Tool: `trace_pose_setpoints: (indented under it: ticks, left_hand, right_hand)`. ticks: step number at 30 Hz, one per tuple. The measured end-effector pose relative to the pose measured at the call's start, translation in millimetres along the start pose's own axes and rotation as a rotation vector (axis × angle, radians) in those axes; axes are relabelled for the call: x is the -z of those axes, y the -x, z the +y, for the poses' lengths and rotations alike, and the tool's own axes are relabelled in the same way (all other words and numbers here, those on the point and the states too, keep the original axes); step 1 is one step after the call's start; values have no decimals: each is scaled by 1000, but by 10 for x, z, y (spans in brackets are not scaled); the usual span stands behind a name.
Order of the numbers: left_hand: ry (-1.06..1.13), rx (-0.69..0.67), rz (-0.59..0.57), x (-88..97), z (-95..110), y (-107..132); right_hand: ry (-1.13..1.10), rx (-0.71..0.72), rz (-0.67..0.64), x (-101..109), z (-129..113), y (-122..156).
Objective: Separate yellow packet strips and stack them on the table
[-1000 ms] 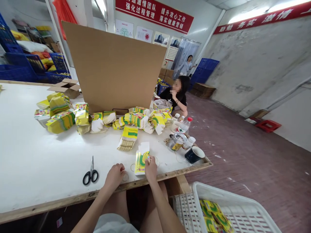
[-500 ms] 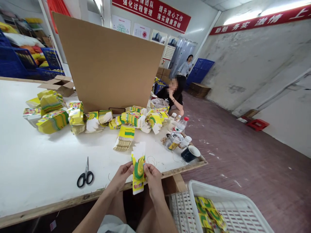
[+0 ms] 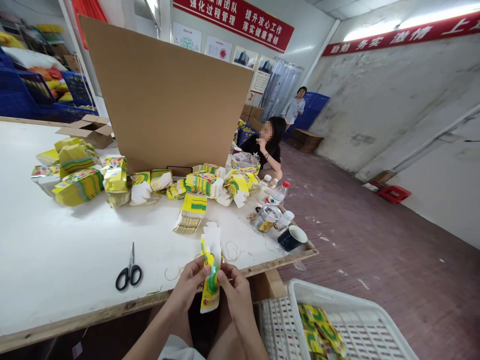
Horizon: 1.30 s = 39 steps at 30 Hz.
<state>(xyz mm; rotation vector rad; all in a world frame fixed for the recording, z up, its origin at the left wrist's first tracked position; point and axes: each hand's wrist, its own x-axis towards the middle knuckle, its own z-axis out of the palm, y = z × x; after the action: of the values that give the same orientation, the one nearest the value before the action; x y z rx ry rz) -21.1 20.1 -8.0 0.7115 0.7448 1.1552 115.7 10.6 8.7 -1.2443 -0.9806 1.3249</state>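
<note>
Between my two hands, over the table's front edge, is a yellow and green printed carton (image 3: 211, 287) with white flaps standing up at its far end. My left hand (image 3: 193, 280) pinches its left side, thumb on the printed face. My right hand (image 3: 233, 284) grips the right side the same way, thumb near the middle. Just beyond lies a stack of flat cartons (image 3: 190, 212) on the white table (image 3: 90, 250). Black-handled scissors (image 3: 129, 270) rest to the left of my hands. Thin rubber bands (image 3: 231, 251) lie near the carton.
Bundles of cartons (image 3: 78, 175) line the table before a tall cardboard sheet (image 3: 168, 100). At the right corner stand a dark mug (image 3: 292, 238), a clear jar (image 3: 268, 218) and bottles. A white basket (image 3: 352, 295) holding yellow cartons is at my right. One person sits beyond the table; another stands farther back.
The carton and both hands have come slightly lower and nearer to me, and my thumbs now lie farther over its face. The standing person in the back has moved right.
</note>
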Motion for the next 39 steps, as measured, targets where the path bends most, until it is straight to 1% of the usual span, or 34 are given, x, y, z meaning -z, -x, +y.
trace_pose_setpoints:
  ticks: [4,8,10,12,14,17,19,20,22,25,27,28,30,32,33,34,37,38,39]
  left_hand:
    - [-62,-41,48,-21,-70,-28]
    - [-118,-72,60,-20,-108,-30]
    - [-186,-86,68,-11,-87,7]
    - [-238,-90,40,-10,-24,66]
    - [-253,-79,-25,-20,76,126]
    - [-236,-32,-134,-48,234,191]
    - [-207,8,-192,-71,300,218]
    - [-191,25,-218,-85,316,230]
    - [-160,48,-258,-115,319,254]
    - [-102,50,-262,-152,290,284]
    - [-81,80,-257,-159,276,290]
    - [-83,99,-256,-156,272,287]
    - [-114,115,-248,-142,268,271]
    - [-170,84,-216,-130,262,250]
    - [-203,65,-199,-128,258,240]
    - [-238,50,-188,-130,252,233]
    - [-336,0,-177,-153,232,229]
    - [-360,-15,-181,-160,226,231]
    - [-376,-23,-188,-164,220,234]
  right_hand:
    - [80,46,25,-26,12,32]
    - [132,79,85,-22,60,36]
    - [152,102,111,7,63,33]
    - [175,134,102,54,36,38]
    - [195,165,38,110,-24,56]
    - [178,172,-125,195,-155,94]
    - [163,169,-209,243,-243,108]
    - [169,167,-237,266,-281,109]
    - [223,187,-251,304,-335,99]
    - [315,252,-214,345,-350,70]
    - [329,278,-187,358,-325,56]
    - [311,278,-162,362,-310,52]
    - [236,270,-60,372,-293,50]
    - [154,230,42,391,-310,54]
    - [142,196,43,403,-331,58]
    - [154,155,1,415,-357,64]
    - [292,68,-212,433,-421,81]
    - [358,70,-241,430,-428,83]
    - [427,87,-235,422,-427,83]
